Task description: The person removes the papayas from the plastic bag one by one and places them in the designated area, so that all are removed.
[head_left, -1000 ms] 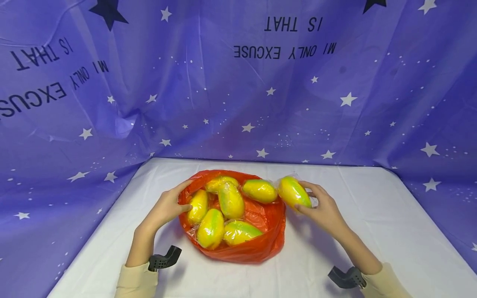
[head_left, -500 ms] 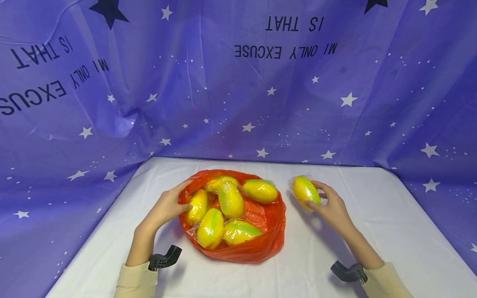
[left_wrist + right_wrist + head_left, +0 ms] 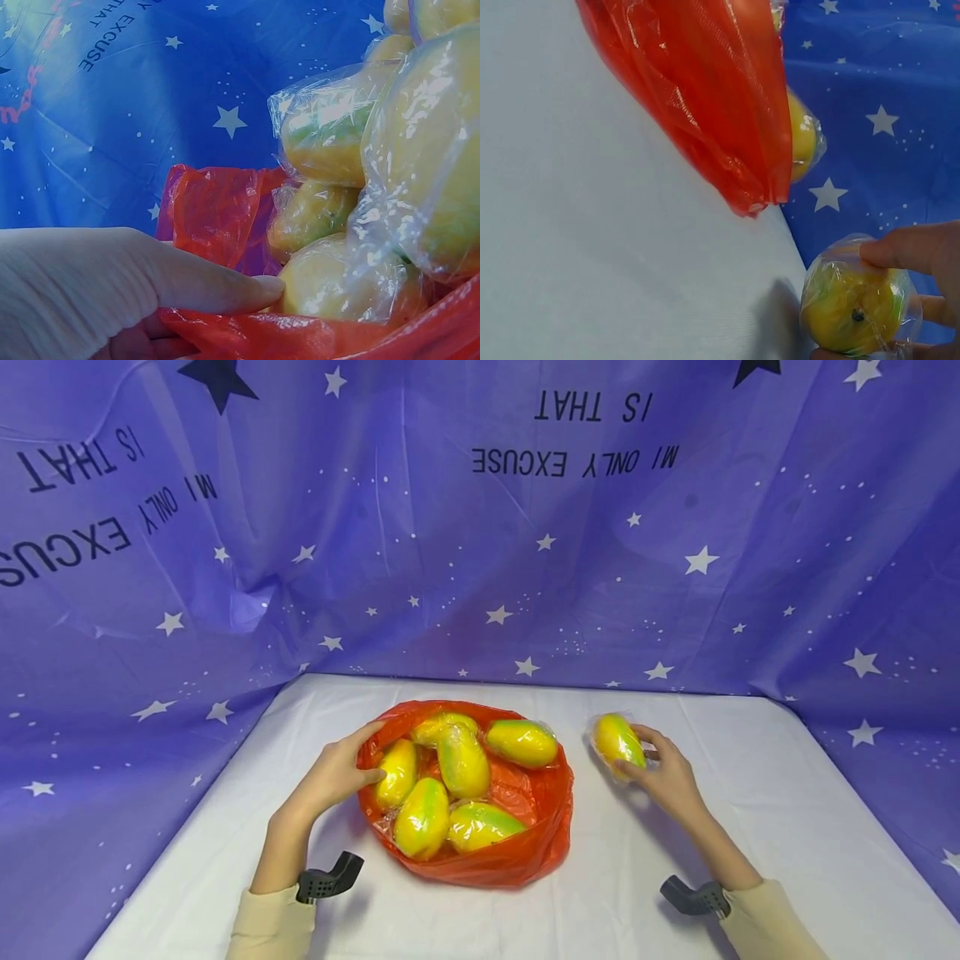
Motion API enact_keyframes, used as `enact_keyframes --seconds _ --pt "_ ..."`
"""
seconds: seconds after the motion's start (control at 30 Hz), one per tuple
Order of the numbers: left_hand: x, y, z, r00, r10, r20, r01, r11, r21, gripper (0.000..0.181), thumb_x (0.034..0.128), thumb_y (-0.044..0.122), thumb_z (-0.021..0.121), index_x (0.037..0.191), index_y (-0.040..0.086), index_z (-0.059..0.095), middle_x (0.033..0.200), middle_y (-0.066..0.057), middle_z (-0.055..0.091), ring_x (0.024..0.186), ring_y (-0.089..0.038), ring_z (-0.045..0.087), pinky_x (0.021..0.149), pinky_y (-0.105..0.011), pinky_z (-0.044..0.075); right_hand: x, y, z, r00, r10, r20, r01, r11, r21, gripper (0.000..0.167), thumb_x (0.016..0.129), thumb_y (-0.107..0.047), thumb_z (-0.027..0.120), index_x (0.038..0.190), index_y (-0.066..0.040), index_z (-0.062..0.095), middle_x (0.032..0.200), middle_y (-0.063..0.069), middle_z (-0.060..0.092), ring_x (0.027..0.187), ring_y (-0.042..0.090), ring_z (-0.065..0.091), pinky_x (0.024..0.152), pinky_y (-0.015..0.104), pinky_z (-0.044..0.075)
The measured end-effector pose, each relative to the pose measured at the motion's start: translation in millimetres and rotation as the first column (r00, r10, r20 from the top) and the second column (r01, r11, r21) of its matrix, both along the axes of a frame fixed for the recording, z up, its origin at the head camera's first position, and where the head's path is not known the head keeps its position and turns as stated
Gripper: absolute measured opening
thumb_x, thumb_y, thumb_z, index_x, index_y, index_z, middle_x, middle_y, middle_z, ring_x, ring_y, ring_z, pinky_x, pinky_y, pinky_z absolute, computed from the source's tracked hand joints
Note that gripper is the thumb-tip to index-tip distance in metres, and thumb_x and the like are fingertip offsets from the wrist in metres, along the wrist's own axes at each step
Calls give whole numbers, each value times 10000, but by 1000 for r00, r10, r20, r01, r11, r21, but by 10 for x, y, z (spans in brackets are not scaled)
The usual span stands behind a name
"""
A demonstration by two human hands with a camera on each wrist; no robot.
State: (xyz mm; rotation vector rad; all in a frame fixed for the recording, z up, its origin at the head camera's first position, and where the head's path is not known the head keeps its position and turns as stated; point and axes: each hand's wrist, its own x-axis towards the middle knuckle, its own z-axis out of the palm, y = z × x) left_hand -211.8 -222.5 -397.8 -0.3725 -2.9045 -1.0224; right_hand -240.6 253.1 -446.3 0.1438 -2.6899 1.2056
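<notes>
A red plastic bag [image 3: 517,864] stands with its mouth wide, holding several yellow-green mangoes [image 3: 463,762] in clear wrap. My left hand [image 3: 335,777] grips the bag's left rim; in the left wrist view the thumb [image 3: 217,291] lies inside the rim against a mango [image 3: 322,281], and the fingers are partly hidden outside. To the right of the bag, my right hand [image 3: 669,781] holds a single wrapped mango [image 3: 618,742] between thumb and fingers. The right wrist view shows this mango [image 3: 851,307] end-on, apart from the bag [image 3: 697,97].
A white cloth [image 3: 757,827] covers the table. Behind it hangs a purple-blue star-patterned curtain [image 3: 450,568], which also borders both sides. One wrapped mango [image 3: 522,743] rests high at the bag's back right edge. Each wrist wears a black camera mount [image 3: 330,878].
My right hand has carried its mango rightward, away from the bag's right edge, and then stays nearly still. The left hand keeps its place on the rim.
</notes>
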Motion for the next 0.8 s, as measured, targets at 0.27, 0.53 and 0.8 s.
enact_keyframes --seconds 0.27,0.53,0.8 --pt "-3 -1 5 1000 3 4 -3 1000 -4 685 816 54 714 1437 46 425 1383 -245 486 1242 -471 448 1006 -618 351 -32 10 -85 1000 9 4 -9 1000 -8 708 824 -240 766 1407 -18 433 1381 262 457 1117 455 538 908 595 430" --pt "-4 10 -7 1000 -1 -5 1 1000 -1 691 810 44 714 1435 12 421 1389 -254 475 1253 -480 429 1017 -617 337 -8 16 -101 1000 11 10 -11 1000 -2 730 835 -290 762 1416 -10 418 1376 269 454 1118 451 534 892 595 441" --pt "3 17 20 1000 -9 -6 9 1000 -24 676 816 60 713 1427 13 428 1373 -264 486 1235 -487 443 993 -629 355 -11 7 -111 999 35 -13 -35 999 -28 705 830 -229 767 1401 0 421 1377 269 446 1131 464 524 908 598 434"
